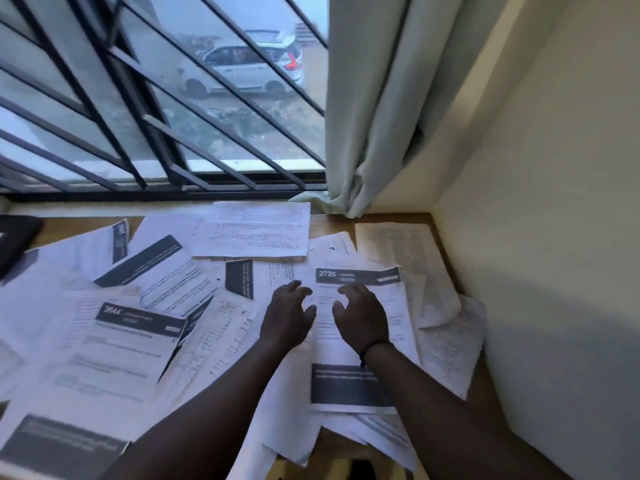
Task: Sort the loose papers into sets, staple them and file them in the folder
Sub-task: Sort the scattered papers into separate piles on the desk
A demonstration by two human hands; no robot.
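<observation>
Loose papers [145, 306] litter a wooden tabletop [450, 218] under a barred window [138, 98].
Left hand [287, 317] and right hand [362, 317] hover over sheet 2726 [360, 341], fingers apart, holding nothing; curtain [374, 116] hangs by the corner wall [554, 237].

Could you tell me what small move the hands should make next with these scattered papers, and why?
Probably lower both hands onto the sheet headed 2726 and lift it clear. The left hand and right hand hover over it with fingers loosely curled, holding nothing, and it lies on top of the pile.
</observation>
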